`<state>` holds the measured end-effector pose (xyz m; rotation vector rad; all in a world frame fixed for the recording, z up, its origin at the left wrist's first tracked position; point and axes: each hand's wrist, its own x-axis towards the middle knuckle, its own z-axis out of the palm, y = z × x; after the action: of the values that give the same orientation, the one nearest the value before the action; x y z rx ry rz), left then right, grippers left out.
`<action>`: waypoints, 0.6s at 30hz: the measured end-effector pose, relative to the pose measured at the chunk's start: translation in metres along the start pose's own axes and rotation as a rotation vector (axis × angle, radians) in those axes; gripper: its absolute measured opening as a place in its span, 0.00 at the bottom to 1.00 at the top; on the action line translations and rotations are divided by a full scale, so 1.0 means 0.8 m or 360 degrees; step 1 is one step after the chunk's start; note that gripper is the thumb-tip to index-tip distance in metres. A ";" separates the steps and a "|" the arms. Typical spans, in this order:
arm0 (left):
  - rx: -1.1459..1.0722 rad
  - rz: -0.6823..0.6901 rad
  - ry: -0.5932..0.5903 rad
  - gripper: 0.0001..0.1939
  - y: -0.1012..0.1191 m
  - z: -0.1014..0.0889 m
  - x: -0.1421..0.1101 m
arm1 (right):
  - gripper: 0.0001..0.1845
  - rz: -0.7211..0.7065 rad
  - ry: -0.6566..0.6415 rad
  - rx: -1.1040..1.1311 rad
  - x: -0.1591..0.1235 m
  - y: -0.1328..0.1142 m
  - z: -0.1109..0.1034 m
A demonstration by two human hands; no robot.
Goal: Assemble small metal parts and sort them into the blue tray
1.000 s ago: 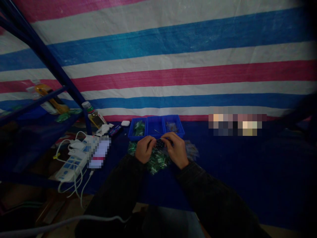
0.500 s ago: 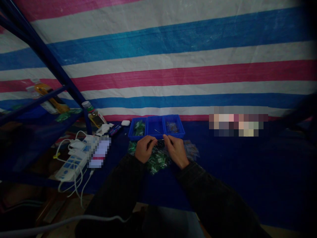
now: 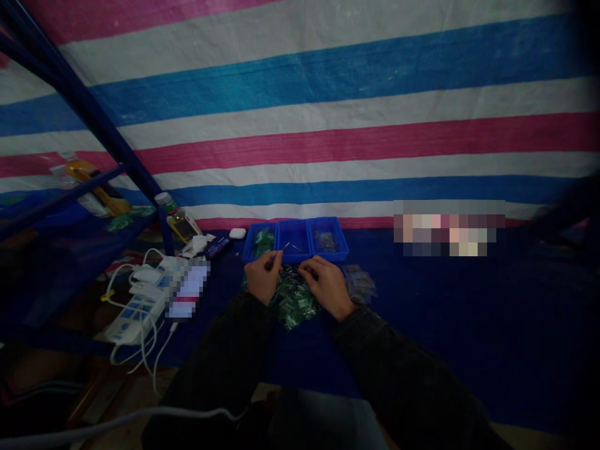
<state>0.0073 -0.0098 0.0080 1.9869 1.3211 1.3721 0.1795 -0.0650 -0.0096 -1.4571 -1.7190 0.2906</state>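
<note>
My left hand [image 3: 262, 278] pinches a thin metal pin [image 3: 284, 248], which points up toward a blue three-compartment plastic tray [image 3: 295, 230]. Another thin metal piece [image 3: 297, 248] lies in the tray's middle compartment. My right hand [image 3: 325, 287] rests beside the left, its fingers curled just above a heap of small green-and-silver components [image 3: 293, 300]. Nothing shows in the right hand, though its fingers could hide something small. A small clear packet [image 3: 359, 284] lies to the right of that hand.
A blue cloth [image 3: 445, 312] covers the work surface, with a striped tarp [image 3: 300, 125] behind it. To the left stand a white power strip [image 3: 135, 319] with cables, a bottle [image 3: 180, 225] and a blue metal shelf frame [image 3: 94, 131].
My hands have moved apart and lower. The small dark object held between them earlier no longer shows, and a thin pin now sticks out from my left hand.
</note>
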 end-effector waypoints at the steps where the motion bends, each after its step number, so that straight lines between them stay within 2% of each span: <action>1: 0.0005 -0.0029 0.0014 0.16 -0.002 0.001 0.001 | 0.06 -0.0005 -0.0019 -0.0050 -0.001 0.000 0.001; 3: 0.0074 -0.0044 0.0009 0.14 -0.007 0.002 0.005 | 0.05 -0.0013 -0.0065 -0.0149 -0.003 0.000 0.003; 6: 0.0217 0.0025 -0.0102 0.11 -0.013 0.004 0.009 | 0.04 -0.0030 -0.0158 -0.0279 -0.005 0.001 0.005; 10: 0.0298 0.0103 -0.0181 0.13 -0.015 0.005 0.008 | 0.05 -0.0048 -0.0253 -0.0374 -0.007 0.003 0.008; 18: 0.0178 0.0219 -0.0412 0.12 -0.002 0.004 -0.006 | 0.05 -0.0047 -0.0293 -0.0475 -0.007 0.004 0.010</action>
<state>0.0088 -0.0125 0.0033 2.2781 1.1843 1.0714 0.1758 -0.0663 -0.0190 -1.6583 -1.9966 0.1607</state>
